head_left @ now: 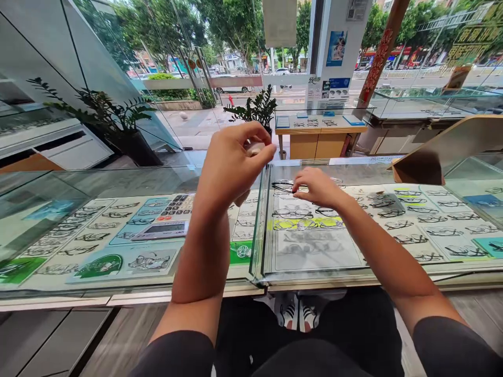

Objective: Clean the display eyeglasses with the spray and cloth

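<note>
My left hand (pixel 230 165) is raised above the glass counter, its fingers curled toward the thumb. Something pale shows inside the curl, but I cannot make out whether it is an object or fingertips. Lower and to the right, my right hand (pixel 320 187) pinches a pair of dark-framed eyeglasses (pixel 282 187) by one side, over the counter's right section. Beneath that hand are more eyeglasses (pixel 293 213) in rows, with a yellow strip (pixel 310 224) among them. A calculator (pixel 163 229) lies on the counter left of my left forearm.
Glass display cases (pixel 257 246) full of eyeglasses span the front, with a raised glass edge between sections. A brown-backed tilted panel (pixel 451 146), probably a mirror, stands at right. Behind are a potted plant (pixel 133 139) and a wooden display table (pixel 320 131).
</note>
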### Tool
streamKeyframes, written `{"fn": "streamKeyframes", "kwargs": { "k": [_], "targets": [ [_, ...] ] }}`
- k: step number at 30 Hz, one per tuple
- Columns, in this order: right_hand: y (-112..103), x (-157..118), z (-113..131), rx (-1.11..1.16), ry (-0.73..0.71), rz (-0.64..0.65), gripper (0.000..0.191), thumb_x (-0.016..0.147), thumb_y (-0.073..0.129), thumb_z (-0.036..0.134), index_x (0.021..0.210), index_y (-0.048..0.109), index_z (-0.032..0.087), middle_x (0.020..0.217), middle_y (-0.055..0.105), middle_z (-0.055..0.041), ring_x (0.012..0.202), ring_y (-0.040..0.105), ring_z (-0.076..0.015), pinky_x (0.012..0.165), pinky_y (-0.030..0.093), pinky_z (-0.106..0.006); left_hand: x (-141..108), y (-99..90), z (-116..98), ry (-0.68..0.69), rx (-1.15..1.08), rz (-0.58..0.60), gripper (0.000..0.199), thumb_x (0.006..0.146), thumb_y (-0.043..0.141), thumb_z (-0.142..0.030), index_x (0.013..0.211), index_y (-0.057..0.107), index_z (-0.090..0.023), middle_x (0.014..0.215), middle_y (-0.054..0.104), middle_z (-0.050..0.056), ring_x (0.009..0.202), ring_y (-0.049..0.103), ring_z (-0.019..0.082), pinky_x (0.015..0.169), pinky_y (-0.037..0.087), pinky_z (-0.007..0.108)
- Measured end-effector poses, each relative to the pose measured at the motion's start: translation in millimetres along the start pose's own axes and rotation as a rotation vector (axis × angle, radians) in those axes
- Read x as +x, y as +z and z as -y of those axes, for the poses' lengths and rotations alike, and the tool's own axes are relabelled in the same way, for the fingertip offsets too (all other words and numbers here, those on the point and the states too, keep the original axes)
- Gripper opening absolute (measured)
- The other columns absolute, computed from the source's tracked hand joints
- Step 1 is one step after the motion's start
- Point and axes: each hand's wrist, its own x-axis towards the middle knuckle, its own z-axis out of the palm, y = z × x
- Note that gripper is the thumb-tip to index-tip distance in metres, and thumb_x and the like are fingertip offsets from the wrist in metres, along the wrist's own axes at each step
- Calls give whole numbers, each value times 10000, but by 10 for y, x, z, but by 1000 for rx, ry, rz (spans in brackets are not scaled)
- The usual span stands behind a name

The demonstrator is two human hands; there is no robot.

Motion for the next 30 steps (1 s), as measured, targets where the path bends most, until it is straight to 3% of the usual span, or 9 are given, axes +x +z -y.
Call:
{"fn": "streamKeyframes", "kwargs": {
  "k": [3,7,10,13,21,30],
  "targets": [
    [298,-16,-74,-95,17,92,64,948,792,257,969,827,208,1077,808,-68,1056,637,-286,876,383,-401,13,242,208,-3,63,146,148,894,700,-310,867,753,-175,812,689,30,776,581,173,756,402,311],
    [503,-1,-114,-129,-20,145,68,951,792,259,976,832,209,1091,809,-87,1080,626,-286,854,354,-386,-67,662,892,-139,239,249,200,923,661,-358,912,778,-196,878,759,75,814,632,229,757,409,336],
    [597,20,-118,-125,-44,150,89,944,806,286,979,840,211,1077,811,-86,1080,617,-287,880,353,-394,-204,896,1418,-266,246,353,245,945,649,-410,949,790,-209,966,794,88,907,671,267,769,432,339],
    [679,31,-125,-125,-55,153,108,958,792,298,994,843,210,1077,813,-86,1084,607,-288,913,352,-404,-311,1034,1731,-325,258,408,239,899,706,-409,951,815,-203,995,802,113,930,683,293,781,459,347],
    [780,30,-194,-130,-49,170,116,969,776,292,1013,843,209,1120,817,-103,1126,616,-307,934,363,-418,-370,1230,1998,-406,205,480,272,869,762,-434,1001,866,-220,1039,807,128,946,705,311,860,497,381],
    [819,28,-233,-151,-46,186,114,969,750,240,1003,856,219,1104,821,-102,1122,608,-300,924,364,-420,-437,1344,2146,-451,65,445,312,857,773,-469,982,863,-198,993,810,113,979,716,309,906,511,401]
  ]
}}
